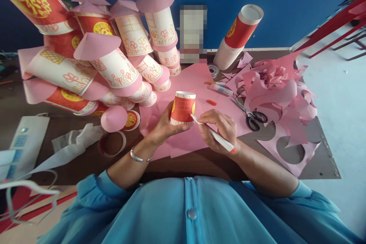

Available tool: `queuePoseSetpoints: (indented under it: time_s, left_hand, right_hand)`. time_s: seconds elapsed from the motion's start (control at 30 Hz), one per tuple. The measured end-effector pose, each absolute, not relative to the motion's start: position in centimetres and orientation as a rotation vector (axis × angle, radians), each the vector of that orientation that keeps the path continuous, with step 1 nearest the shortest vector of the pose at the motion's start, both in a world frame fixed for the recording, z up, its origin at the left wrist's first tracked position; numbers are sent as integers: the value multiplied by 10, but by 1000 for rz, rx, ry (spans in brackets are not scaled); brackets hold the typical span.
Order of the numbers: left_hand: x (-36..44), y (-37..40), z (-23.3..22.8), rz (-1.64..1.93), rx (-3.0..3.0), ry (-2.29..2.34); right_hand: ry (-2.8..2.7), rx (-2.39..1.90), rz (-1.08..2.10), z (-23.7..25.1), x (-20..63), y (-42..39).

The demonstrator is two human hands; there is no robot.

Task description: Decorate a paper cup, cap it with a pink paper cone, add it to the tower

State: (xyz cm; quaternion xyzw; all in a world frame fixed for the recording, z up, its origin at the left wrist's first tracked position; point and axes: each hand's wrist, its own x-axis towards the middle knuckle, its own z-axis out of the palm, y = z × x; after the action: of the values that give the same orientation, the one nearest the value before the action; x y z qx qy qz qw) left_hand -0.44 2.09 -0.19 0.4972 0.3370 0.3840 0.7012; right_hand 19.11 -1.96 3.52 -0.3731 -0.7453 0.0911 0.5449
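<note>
Taking the red paper cup (183, 107) as the landmark, a white device with buttons (25, 141) lay at the far left of it, near the table's left edge, and crumpled white paper (74, 142) lay between that device and the cup. Just left of the cup, a roll of tape (111, 144) rested flat on the dark wooden table (177, 164), with a pink paper cone (113, 118) above it. Behind and to the left of the cup rose a heap of decorated cups with pink cone tops (114, 57), leaning against one another. The left hand (164, 126) gripped the cup itself from the left side and from below, fingers curled around its base, holding it upside down over a pink paper sheet (197, 84). The right hand (220, 126), immediately right of the cup, was closed around a white pen-like tool with a red end (215, 135), possibly a glue stick or marker, whose tip touched the cup's lower rim. Further right of the cup lay a small red cap (211, 102), a glue tube (221, 89), and black-handled scissors (251, 116). Behind those, to the cup's upper right, a stack of paper cups (238, 36) leaned sideways. Pink paper offcuts (280, 91) sprawled at the far right.
</note>
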Motion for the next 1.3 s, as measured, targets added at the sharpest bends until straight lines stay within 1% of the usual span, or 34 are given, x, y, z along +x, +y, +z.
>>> queuePoseSetpoints:
  time_s: [1.3]
  left_hand:
    - [-5, 21, -5, 867, 1135, 732]
  right_hand:
    - [-1776, -941, 188, 38, 191, -21]
